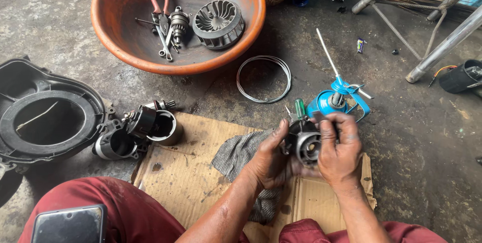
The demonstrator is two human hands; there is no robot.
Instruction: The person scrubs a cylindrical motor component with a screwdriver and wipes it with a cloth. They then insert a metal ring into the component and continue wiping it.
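So I've got a round metal motor part [306, 145] held in both hands, just above the cardboard [201, 172] spread on the concrete floor [411, 137]. My left hand [268, 160] wraps around its left side with the thumb up along the edge, and my right hand [339, 150] is closed over the top and right side, fingers curled onto the rim. The open end with the hollow centre faces up at me.

A grey rag [238, 155] lies under my left wrist on the cardboard. Right behind the part there's a green-handled screwdriver [299, 107] and a blue spray can [331, 100] with a long thin nozzle tube lying on the floor. A bit further back sits a loop of wire [263, 79].

Off to the left, at the cardboard's corner, there's a cluster of dark motor housings [138, 132], and beyond them a big black plastic cover [45, 115]. At the top is an orange basin [251, 22] holding red-handled pliers [158, 2], a small gear shaft [178, 22], a spanner [163, 44] and a finned fan wheel [218, 22]. Metal legs [442, 47] stand top right. My dark red trousers [130, 208] fill the bottom edge.
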